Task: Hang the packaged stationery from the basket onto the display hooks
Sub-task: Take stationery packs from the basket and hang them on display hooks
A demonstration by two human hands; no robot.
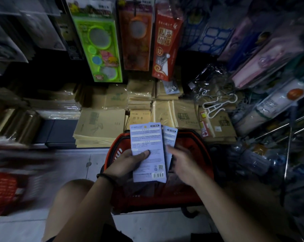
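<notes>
the left hand point(128, 163) grips a pale blue packet point(147, 152), thumb pressed on its printed back, above the red basket point(198, 142). the right hand point(181, 163) touches a second packet point(169, 137) just behind it.

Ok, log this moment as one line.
left hand: holds front pack | right hand: at rear pack, grip unclear | basket: below hands | packs: not yet hung
</notes>
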